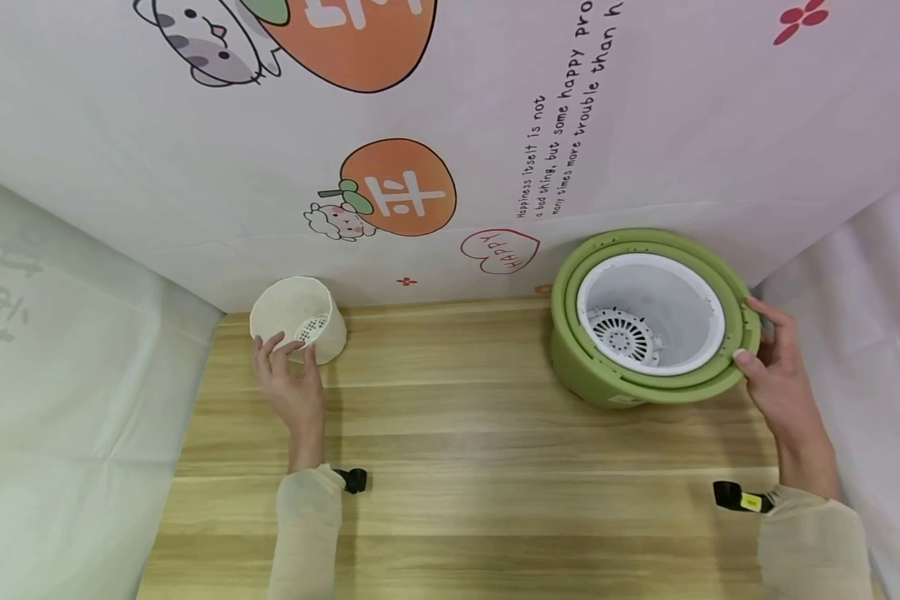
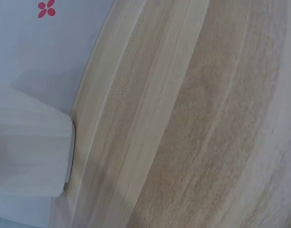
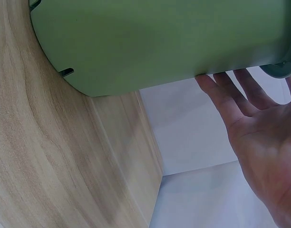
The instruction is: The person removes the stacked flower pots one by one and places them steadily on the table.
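Head view has both hands spread far apart over the wooden table [image 1: 457, 442], each at a pot. The right hand [image 1: 783, 383] grips the green pot [image 1: 596, 382] by its right side – thumb laid on the rim, fingers against the outer wall, as the right wrist view also shows. Nested inside the green pot is a white liner [image 1: 682, 317], with a round slotted piece [image 1: 621, 335] low inside it, toward the left.

The left hand [image 1: 292, 396] is at the near rim of the small white pot [image 1: 288, 307], thumb and fingers a little parted and slightly bent; whether they pinch the rim or only touch it I cannot tell, as the left wrist view shows just the pot's side and a sliver of hand. The white pot, its base pierced with holes, is at the back left of the table, well apart from the green one – behind both hangs a printed cloth [image 1: 450, 108] with orange fruit and lettering
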`<state>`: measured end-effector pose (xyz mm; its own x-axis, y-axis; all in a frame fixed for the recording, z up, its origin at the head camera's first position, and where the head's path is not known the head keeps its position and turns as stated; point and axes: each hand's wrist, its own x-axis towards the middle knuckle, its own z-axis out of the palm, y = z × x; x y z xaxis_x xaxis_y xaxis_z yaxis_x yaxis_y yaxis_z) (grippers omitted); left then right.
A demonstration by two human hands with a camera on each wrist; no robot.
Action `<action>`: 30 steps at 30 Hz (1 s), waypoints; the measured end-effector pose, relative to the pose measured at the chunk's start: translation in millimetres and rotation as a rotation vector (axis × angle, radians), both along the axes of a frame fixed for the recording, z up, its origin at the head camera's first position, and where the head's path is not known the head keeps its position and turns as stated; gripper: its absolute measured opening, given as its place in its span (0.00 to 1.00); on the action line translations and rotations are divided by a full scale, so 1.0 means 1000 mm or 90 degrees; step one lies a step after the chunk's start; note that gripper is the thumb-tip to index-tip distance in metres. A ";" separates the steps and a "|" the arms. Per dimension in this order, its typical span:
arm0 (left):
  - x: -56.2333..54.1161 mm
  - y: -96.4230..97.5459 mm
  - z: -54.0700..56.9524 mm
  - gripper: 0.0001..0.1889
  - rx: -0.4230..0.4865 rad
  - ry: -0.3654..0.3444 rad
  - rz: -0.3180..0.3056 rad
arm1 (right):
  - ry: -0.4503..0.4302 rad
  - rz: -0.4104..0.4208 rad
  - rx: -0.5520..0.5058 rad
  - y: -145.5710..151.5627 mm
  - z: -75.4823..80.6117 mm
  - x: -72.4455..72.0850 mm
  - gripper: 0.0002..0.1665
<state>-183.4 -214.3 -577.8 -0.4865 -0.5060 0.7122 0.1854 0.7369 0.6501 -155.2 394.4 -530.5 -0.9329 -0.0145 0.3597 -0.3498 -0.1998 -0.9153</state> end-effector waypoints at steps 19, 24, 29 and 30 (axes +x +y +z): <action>0.005 0.017 0.014 0.08 -0.016 0.068 -0.019 | -0.018 -0.022 0.021 0.000 0.000 0.000 0.36; 0.009 0.047 0.046 0.13 -0.023 0.109 -0.040 | -0.030 -0.034 0.030 0.001 -0.001 0.001 0.36; 0.010 0.057 0.050 0.11 -0.011 0.111 -0.072 | -0.027 -0.033 0.027 0.001 -0.002 0.001 0.36; 0.010 0.058 0.049 0.11 -0.007 0.113 -0.076 | -0.025 -0.032 0.028 0.001 -0.001 0.001 0.36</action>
